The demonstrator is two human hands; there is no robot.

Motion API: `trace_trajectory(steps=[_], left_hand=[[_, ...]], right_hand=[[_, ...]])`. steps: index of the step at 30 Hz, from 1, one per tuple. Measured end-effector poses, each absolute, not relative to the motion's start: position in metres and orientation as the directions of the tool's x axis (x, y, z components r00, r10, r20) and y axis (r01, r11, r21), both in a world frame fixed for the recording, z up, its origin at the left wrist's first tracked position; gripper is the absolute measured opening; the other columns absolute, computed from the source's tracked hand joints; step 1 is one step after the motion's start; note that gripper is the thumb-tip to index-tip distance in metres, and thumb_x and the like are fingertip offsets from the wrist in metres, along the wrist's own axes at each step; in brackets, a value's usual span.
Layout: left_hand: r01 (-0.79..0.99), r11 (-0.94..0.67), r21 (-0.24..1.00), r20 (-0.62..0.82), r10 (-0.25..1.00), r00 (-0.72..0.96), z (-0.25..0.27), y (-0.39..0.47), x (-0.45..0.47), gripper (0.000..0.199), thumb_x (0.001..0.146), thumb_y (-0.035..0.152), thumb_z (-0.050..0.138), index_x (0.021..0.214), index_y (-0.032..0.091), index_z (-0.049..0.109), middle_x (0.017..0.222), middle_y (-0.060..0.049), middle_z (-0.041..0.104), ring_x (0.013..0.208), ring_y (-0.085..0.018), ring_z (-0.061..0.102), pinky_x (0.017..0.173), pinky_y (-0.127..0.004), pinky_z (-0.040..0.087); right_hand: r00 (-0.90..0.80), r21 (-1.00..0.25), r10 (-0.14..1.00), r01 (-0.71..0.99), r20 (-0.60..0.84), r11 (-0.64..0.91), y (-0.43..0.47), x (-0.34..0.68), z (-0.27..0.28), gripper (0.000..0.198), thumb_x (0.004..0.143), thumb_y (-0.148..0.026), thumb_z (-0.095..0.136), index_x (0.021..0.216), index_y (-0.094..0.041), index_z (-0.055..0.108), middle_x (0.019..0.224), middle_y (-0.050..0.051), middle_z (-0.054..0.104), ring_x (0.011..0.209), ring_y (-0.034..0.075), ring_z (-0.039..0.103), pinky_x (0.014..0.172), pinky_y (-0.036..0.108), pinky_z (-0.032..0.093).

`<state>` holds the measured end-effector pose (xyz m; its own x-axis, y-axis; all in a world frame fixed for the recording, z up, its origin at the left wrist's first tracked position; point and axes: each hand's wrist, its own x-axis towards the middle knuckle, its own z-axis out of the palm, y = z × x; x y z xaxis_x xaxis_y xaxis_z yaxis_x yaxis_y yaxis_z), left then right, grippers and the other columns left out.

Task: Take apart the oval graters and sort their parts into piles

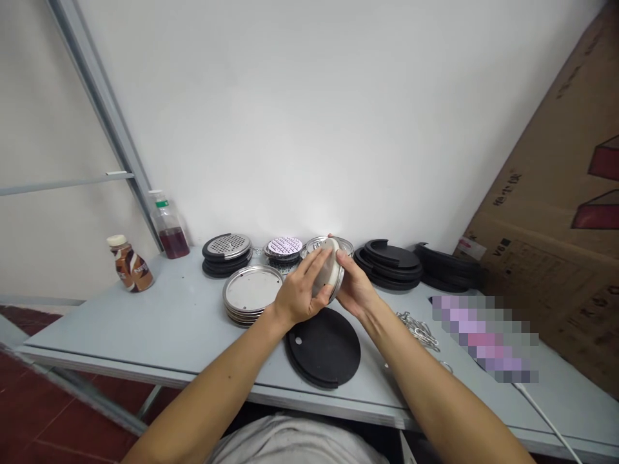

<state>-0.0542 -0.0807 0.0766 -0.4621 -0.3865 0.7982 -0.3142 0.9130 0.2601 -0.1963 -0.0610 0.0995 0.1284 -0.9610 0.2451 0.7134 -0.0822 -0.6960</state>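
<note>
A round pale disc with a metal rim (325, 276) is held up on edge, tilted, between my two hands. My left hand (300, 291) lies with its fingers across the pale face, thumb at the lower edge. Gripping the rim from the other side is my right hand (356, 285), its thumb on the top edge; its other fingers are mostly hidden behind the disc. Below the hands, a flat black disc (329, 348) with a small pale round spot lies near the table's front edge. To the left stands a stack of shallow metal discs (253, 288).
Along the wall sit a perforated metal plate (229, 245) on black rings, a purple-white patterned disc (285, 245), and black ring stacks (394, 254). Metal clips (420, 330) lie right. Two bottles, brown (133, 267) and clear (173, 240), stand left. A carton (546, 258) borders the right.
</note>
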Motion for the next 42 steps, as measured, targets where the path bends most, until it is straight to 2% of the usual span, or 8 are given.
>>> trace_trajectory(steps=[4,10,13,16,19,28,34,42], left_hand=[[-0.31,0.888,0.341,0.772,-0.452,-0.446,0.077,-0.08,-0.053,0.062,0.092,0.036,0.046,0.15,0.02,0.031,0.152,-0.01,0.039,0.139,-0.028,0.039,0.112,-0.042,0.038],[-0.275,0.819,0.504,0.709,-0.574,-0.41,0.078,-0.076,-0.052,0.056,0.097,0.038,0.042,0.15,0.024,0.031,0.152,-0.006,0.04,0.139,-0.024,0.039,0.111,-0.04,0.038],[-0.204,0.785,0.585,0.649,-0.604,-0.462,0.081,-0.079,-0.05,0.054,0.097,0.041,0.043,0.148,0.025,0.036,0.152,-0.007,0.039,0.141,-0.025,0.035,0.114,-0.041,0.033],[-0.154,0.737,0.658,0.571,-0.623,-0.535,0.085,-0.082,-0.046,0.071,0.087,0.049,0.061,0.149,0.028,0.033,0.158,-0.007,0.029,0.145,-0.03,0.025,0.116,-0.044,0.029],[-0.127,0.698,0.705,0.532,-0.638,-0.556,0.086,-0.084,-0.041,0.086,0.078,0.051,0.072,0.15,0.033,0.03,0.161,-0.005,0.02,0.147,-0.033,0.016,0.117,-0.047,0.024],[-0.134,0.699,0.702,0.516,-0.629,-0.581,0.089,-0.083,-0.036,0.091,0.076,0.048,0.074,0.152,0.033,0.026,0.161,-0.005,0.021,0.148,-0.032,0.014,0.118,-0.049,0.02],[-0.147,0.69,0.709,0.49,-0.631,-0.602,0.09,-0.083,-0.033,0.093,0.075,0.045,0.075,0.152,0.032,0.025,0.161,-0.004,0.02,0.148,-0.033,0.013,0.117,-0.049,0.025],[-0.079,0.648,0.757,0.471,-0.626,-0.622,0.095,-0.08,-0.03,0.094,0.075,0.035,0.077,0.152,0.03,0.024,0.158,-0.008,0.027,0.144,-0.033,0.026,0.111,-0.047,0.037]], right_hand=[[0.171,-0.748,-0.956,0.66,0.238,-0.069,-0.063,-0.201,0.095,0.055,0.077,-0.039,0.074,0.128,-0.037,0.053,0.109,-0.001,0.067,0.094,0.018,0.065,0.081,0.032,0.053],[0.299,-0.862,-0.937,0.507,0.181,-0.004,-0.066,-0.211,0.089,0.079,0.067,-0.035,0.082,0.136,-0.041,0.044,0.114,0.001,0.066,0.092,0.021,0.067,0.076,0.037,0.054],[0.306,-0.864,-0.932,0.503,0.192,-0.013,-0.069,-0.216,0.089,0.064,0.072,-0.04,0.078,0.13,-0.036,0.051,0.111,0.003,0.068,0.094,0.022,0.066,0.076,0.038,0.054],[0.342,-0.859,-0.92,0.512,0.192,0.011,-0.071,-0.222,0.089,0.05,0.078,-0.046,0.071,0.124,-0.032,0.057,0.107,0.004,0.069,0.098,0.023,0.065,0.08,0.04,0.054],[0.405,-0.865,-0.896,0.499,0.181,0.051,-0.073,-0.227,0.087,0.051,0.078,-0.048,0.071,0.125,-0.031,0.058,0.112,0.005,0.069,0.104,0.025,0.064,0.084,0.042,0.052],[0.461,-0.905,-0.874,0.42,0.152,0.065,-0.072,-0.233,0.084,0.064,0.074,-0.056,0.072,0.13,-0.029,0.056,0.122,0.008,0.066,0.116,0.03,0.058,0.092,0.046,0.049],[0.415,-0.886,-0.896,0.46,0.157,0.057,-0.07,-0.225,0.085,0.059,0.079,-0.056,0.068,0.13,-0.03,0.056,0.123,0.008,0.066,0.118,0.029,0.058,0.095,0.047,0.048],[0.415,-0.929,-0.905,0.363,0.09,0.074,-0.068,-0.226,0.087,0.063,0.082,-0.058,0.064,0.138,-0.034,0.047,0.13,0.008,0.062,0.115,0.029,0.06,0.083,0.045,0.055]])
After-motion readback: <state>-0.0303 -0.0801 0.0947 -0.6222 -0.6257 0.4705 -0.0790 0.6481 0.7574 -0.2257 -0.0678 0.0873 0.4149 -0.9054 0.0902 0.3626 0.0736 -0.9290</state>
